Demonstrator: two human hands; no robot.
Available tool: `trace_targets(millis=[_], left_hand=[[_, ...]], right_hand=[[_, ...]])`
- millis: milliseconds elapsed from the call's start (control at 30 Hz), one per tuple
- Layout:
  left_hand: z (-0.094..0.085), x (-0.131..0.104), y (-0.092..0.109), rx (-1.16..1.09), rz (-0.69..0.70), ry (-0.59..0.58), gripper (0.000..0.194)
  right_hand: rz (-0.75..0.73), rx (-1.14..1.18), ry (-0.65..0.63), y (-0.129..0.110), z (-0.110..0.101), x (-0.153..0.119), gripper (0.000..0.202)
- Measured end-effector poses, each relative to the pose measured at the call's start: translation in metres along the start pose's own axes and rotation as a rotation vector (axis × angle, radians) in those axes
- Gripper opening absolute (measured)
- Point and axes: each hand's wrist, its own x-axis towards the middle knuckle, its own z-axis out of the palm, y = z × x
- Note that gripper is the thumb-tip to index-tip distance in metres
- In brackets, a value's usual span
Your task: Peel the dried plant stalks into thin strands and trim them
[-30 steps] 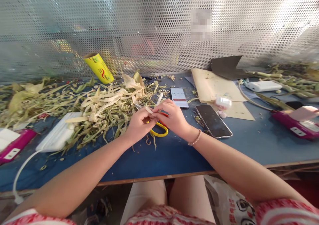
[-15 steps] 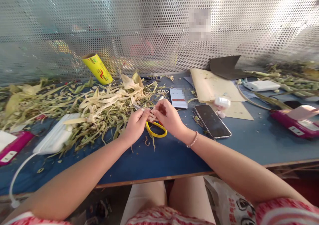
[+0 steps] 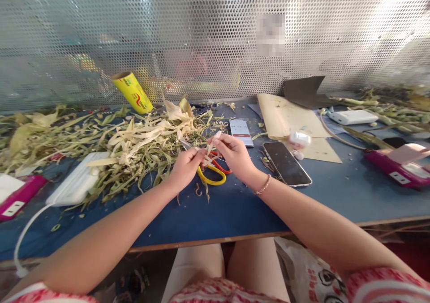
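Pale strip (image 3: 208, 151), held between two hands above the yellow-and-red scissors (image 3: 216, 183) on the blue table (image 3: 235, 218). Left hand (image 3: 186, 168) — fingertips pinched on the strip; right hand (image 3: 237, 156) — thumb and fingers gripping its upper end.

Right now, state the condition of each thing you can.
Left hand, pinching pale strip
Right hand, pinching pale strip
Scissors, lying down; open or shut unclear
Nearer phone, screen dark
Farther phone, screen lit
Yellow tube, tilted, top open
Leaves, dry, heaped
White left block, wired
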Motion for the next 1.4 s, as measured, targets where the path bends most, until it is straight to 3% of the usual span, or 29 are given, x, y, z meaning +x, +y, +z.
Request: trace_targets(millis=[200, 333, 533, 733, 967, 1133, 1400], left_hand=[[0.0000, -0.0016, 0.0032, -0.076, -0.046, 0.008, 0.039], [-0.0005, -0.0018, 0.0036, -0.147, -0.073, 0.046, 0.028], [-0.0012, -0.0002, -0.0027, -0.258, -0.052, 0.062, 0.027], [-0.0025, 0.0020, -0.0022, -0.435, -0.035, -0.017, 0.020], [-0.0035, -0.0006, 0.0009, -0.262, -0.031, -0.012, 0.013], [-0.0026, -0.0015, 0.0023, -0.282, 0.014, -0.030, 0.009], [-0.0001, -0.0015, -0.0001, -0.254, 0.012, 0.041, 0.026]], right_hand=[[0.063, 0.127, -0.177, -0.0031, 0.0013, -0.0032, 0.022], [0.087, 0.058, -0.225, -0.0003, 0.0013, -0.0021, 0.020], [0.158, 0.036, -0.227, -0.0007, 0.0030, -0.0019, 0.021], [0.145, -0.050, -0.199, 0.0000, 0.0017, -0.0012, 0.023], [0.112, -0.090, -0.181, -0.0016, 0.0011, -0.0023, 0.022], [0.081, -0.115, -0.181, -0.0027, 0.0007, -0.0029, 0.018], [0.045, -0.220, -0.162, 0.0029, 0.0006, -0.0022, 0.013]])
